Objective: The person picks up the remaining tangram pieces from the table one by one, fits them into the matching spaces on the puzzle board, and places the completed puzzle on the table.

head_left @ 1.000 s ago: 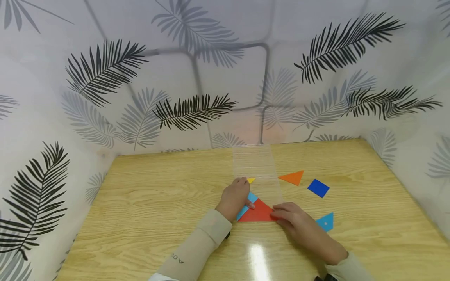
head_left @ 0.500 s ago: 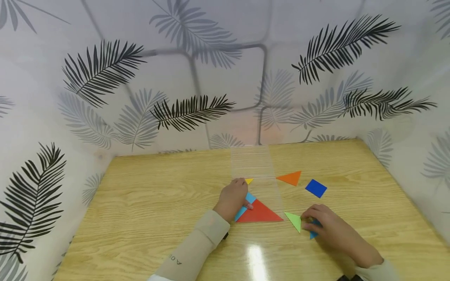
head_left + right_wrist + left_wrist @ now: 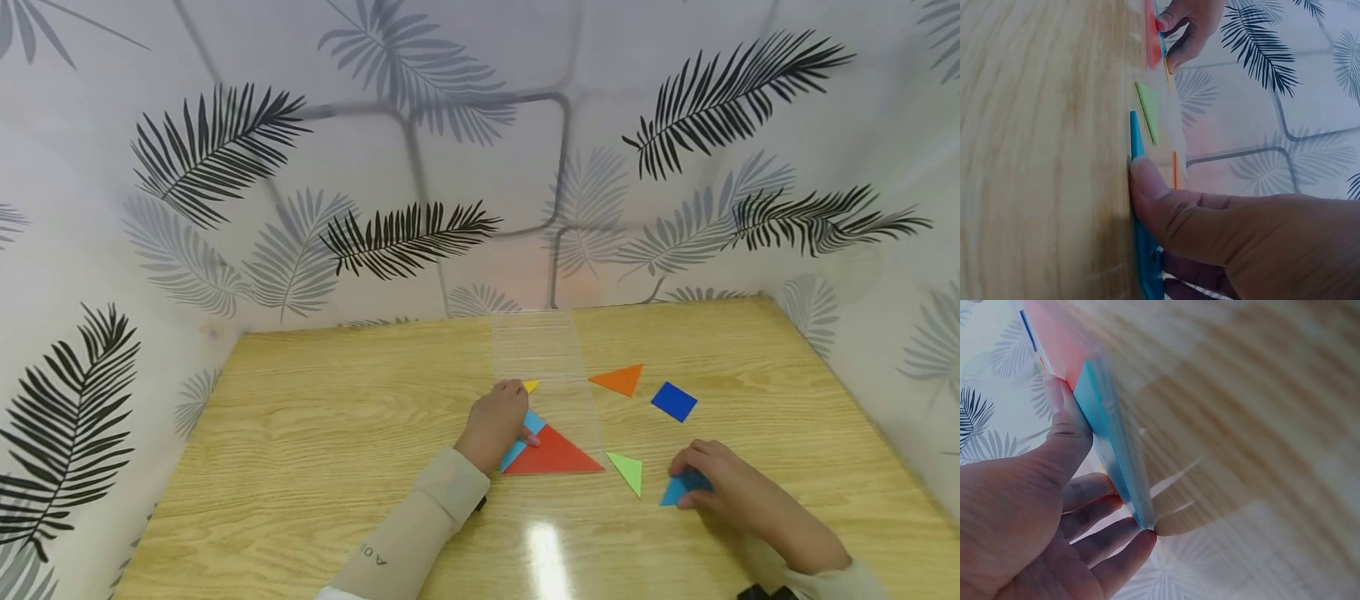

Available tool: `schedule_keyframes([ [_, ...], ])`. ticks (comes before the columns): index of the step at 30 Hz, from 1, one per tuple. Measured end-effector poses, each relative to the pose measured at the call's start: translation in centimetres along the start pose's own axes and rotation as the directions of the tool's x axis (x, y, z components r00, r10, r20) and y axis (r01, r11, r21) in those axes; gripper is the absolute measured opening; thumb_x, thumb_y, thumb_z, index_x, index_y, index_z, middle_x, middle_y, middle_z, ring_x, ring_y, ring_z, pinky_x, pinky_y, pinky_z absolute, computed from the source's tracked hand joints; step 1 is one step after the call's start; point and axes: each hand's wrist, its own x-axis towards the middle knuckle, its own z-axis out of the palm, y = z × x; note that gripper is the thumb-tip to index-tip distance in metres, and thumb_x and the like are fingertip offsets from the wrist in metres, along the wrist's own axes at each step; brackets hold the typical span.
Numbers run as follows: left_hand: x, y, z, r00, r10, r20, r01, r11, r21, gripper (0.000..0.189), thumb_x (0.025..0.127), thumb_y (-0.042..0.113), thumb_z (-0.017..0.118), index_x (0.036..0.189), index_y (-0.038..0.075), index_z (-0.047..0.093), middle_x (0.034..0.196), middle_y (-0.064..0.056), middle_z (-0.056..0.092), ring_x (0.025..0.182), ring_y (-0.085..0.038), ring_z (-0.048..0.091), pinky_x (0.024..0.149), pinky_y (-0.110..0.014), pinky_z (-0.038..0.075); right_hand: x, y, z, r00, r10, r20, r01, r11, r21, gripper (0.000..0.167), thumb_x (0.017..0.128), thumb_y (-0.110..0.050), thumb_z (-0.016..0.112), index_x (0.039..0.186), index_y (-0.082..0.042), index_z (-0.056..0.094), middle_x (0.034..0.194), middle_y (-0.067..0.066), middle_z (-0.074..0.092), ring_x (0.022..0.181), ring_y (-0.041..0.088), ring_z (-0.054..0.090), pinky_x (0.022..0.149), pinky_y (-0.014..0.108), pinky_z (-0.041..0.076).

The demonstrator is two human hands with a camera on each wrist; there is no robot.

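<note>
My left hand rests at the left side of a shallow clear plastic case, its thumb on the tangram pieces there. In that case lie a red triangle and a light blue piece beside it; a yellow tip shows past the fingers. The left wrist view has the fingertips along the case's edge. To the right, my right hand pinches a blue tangram piece low over the table, thumb on its near face. The hand hides part of that piece.
A light green triangle lies between the case and the right hand. Farther back are an orange triangle and a dark blue square piece. The wooden table meets a leaf-patterned backdrop behind.
My right hand has moved right from the red triangle's tip, and the light green triangle now lies in view. It now pinches the blue tangram piece. The left hand stays put.
</note>
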Motion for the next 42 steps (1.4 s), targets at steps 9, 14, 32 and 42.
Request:
schedule_keyframes([
  [9, -0.4, 0.1, -0.5, 1.000, 0.006, -0.017, -0.005, 1.000, 0.013, 0.072, 0.078, 0.056, 0.062, 0.127, 0.004, 0.055, 0.133, -0.005, 0.047, 0.125, -0.019, 0.041, 0.076, -0.025, 0.052, 0.8, -0.7, -0.2, 0.992, 0.101, 0.079, -0.104, 0.994, 0.032, 0.028, 0.071, -0.022, 0.079, 0.084, -0.018, 0.055, 0.084, -0.012, 0.045, 0.080, 0.010, 0.043, 0.069, 0.031, 0.042],
  [14, -0.4, 0.1, -0.4, 1.000, 0.007, -0.015, -0.007, 1.000, 0.010, 0.073, 0.078, 0.056, 0.061, 0.128, 0.004, 0.054, 0.135, -0.006, 0.046, 0.126, -0.019, 0.040, 0.076, -0.025, 0.052, 0.8, -0.7, 0.3, 0.998, 0.060, 0.000, -0.060, 0.998, 0.021, 0.031, 0.069, -0.023, 0.080, 0.081, -0.019, 0.052, 0.080, -0.012, 0.044, 0.075, 0.008, 0.041, 0.065, 0.029, 0.040],
  [32, -0.3, 0.0, -0.1, 1.000, 0.007, -0.018, -0.007, 1.000, 0.023, 0.077, 0.076, 0.059, 0.061, 0.129, 0.004, 0.053, 0.136, -0.006, 0.045, 0.125, -0.019, 0.041, 0.076, -0.025, 0.052, 3.1, -3.6, -2.0, 0.981, 0.194, 0.008, -0.190, 0.954, 0.233, 0.010, 0.085, -0.012, 0.067, 0.085, -0.015, 0.058, 0.076, -0.011, 0.054, 0.070, 0.002, 0.050, 0.059, 0.023, 0.046],
  [42, -0.5, -0.1, -0.4, 0.999, 0.013, -0.034, -0.012, 1.000, 0.019, 0.075, 0.077, 0.060, 0.060, 0.127, 0.005, 0.055, 0.136, -0.006, 0.047, 0.125, -0.019, 0.042, 0.076, -0.024, 0.052, 5.5, -4.5, -2.9, 0.977, 0.190, -0.100, -0.144, 0.924, 0.354, 0.007, 0.090, -0.017, 0.062, 0.095, -0.012, 0.061, 0.083, -0.008, 0.059, 0.076, 0.007, 0.056, 0.065, 0.025, 0.051],
])
